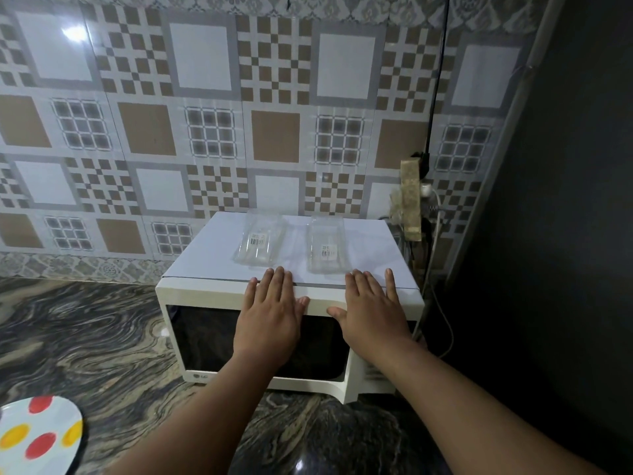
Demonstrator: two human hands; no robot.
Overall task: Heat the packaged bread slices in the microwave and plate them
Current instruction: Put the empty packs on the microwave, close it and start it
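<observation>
A white microwave point(205, 269) stands on the marble counter against the tiled wall, its dark door closed. Two clear plastic packages lie flat on its top, one at the left point(259, 241) and one at the right point(326, 246), each with a small barcode label. Whether bread is inside them I cannot tell. My left hand point(270, 317) lies flat with straight fingers on the microwave's front top edge, just below the left package. My right hand point(371, 311) lies flat the same way below the right package. Neither hand holds anything.
A white plate point(37, 437) with red and yellow dots sits at the counter's lower left. The dark swirled marble counter point(85, 337) spreads left of the microwave. A power strip with cables point(411, 200) hangs at the right, next to a dark wall.
</observation>
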